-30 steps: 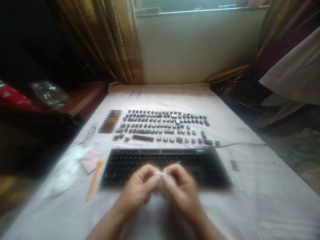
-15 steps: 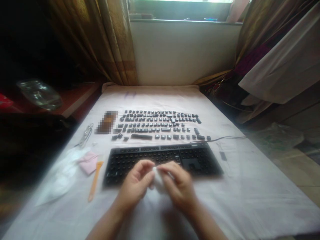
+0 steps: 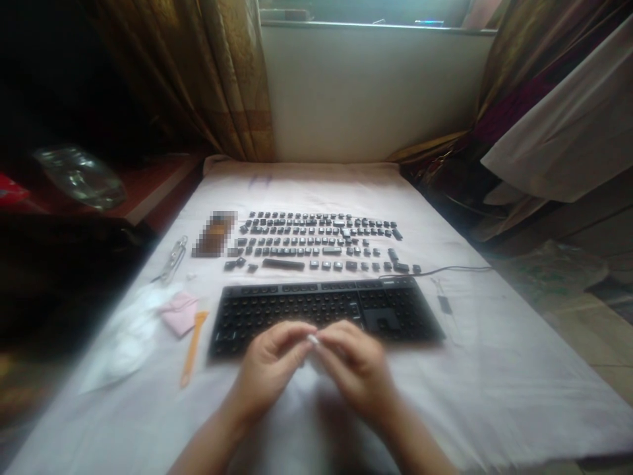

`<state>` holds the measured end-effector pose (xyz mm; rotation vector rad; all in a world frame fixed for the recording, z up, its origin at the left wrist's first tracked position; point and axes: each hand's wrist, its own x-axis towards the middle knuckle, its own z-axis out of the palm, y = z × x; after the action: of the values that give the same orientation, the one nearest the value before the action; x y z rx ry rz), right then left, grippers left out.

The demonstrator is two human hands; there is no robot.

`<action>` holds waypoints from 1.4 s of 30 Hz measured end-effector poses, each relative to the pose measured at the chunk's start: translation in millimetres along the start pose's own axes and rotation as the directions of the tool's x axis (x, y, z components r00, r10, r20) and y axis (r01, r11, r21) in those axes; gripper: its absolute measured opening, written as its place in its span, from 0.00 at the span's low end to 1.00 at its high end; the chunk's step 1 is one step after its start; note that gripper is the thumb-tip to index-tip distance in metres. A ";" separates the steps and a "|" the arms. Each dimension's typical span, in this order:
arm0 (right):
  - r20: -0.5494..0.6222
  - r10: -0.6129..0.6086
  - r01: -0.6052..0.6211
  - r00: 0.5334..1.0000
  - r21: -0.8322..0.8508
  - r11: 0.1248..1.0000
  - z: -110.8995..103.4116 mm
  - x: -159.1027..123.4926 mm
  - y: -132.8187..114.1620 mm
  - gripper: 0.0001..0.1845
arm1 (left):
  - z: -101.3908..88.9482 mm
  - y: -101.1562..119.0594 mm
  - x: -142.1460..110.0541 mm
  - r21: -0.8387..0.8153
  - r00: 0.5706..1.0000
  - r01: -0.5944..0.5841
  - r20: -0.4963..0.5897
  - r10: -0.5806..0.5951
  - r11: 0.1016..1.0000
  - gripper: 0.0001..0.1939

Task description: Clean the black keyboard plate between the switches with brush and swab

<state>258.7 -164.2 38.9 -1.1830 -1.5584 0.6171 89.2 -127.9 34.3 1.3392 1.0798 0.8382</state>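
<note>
My left hand (image 3: pixel 273 356) and my right hand (image 3: pixel 357 361) meet fingertip to fingertip over the near edge of a black keyboard (image 3: pixel 291 307). Pinched between them is a small soft white wad (image 3: pixel 312 339), tissue or cotton by its look; most of it is hidden by the fingers. The keyboard lies flat with its keycaps off and the bare key sockets showing. Behind it, loose black keycaps (image 3: pixel 339 251) are laid out in rows on the white cloth, with the long space bar (image 3: pixel 283 264) in the nearest row.
To the left lie an orange brush-like tool (image 3: pixel 193 349), a folded pink cloth (image 3: pixel 179 315), a crumpled white heap (image 3: pixel 131 336) and a metal wire tool (image 3: pixel 174 257). A small tool with a dark middle (image 3: pixel 444 303) lies right of the keyboard. The keyboard's cable (image 3: pixel 445 268) trails right.
The white wad shows less between my fingers than before, and my hands have drawn closer together. The view has tilted slightly down. The keyboard and keycaps stay in place.
</note>
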 end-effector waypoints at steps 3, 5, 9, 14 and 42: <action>0.014 0.000 0.000 1.000 0.001 1.000 -0.3 -1.1 -1.1 0.07 | 1.4 0.4 -0.7 -0.016 1.000 -0.012 0.004 0.012 1.000 0.11; 0.003 -0.001 0.001 1.000 -0.021 1.000 0.4 -2.1 -2.0 0.06 | 2.7 0.2 -1.2 -0.008 0.999 -0.047 -0.009 0.047 0.999 0.10; -0.046 0.009 -0.012 0.999 -0.059 0.998 2.8 -3.2 -4.4 0.04 | 3.9 1.9 -2.5 -0.020 0.995 -0.100 -0.024 0.099 0.995 0.08; -0.040 0.014 -0.017 0.999 -0.096 0.995 4.6 -1.0 -6.8 0.05 | 3.1 4.3 -5.2 -0.105 0.997 -0.006 -0.078 -0.002 0.994 0.13; 0.117 0.246 -0.255 0.962 0.066 0.965 12.5 -1.7 -6.9 0.06 | -2.7 0.5 -16.6 0.013 0.995 0.098 -0.025 -0.098 0.995 0.15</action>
<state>244.4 -166.2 39.9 -1.3153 -1.4692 0.9157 81.4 -142.6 37.0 1.2801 1.1632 0.7773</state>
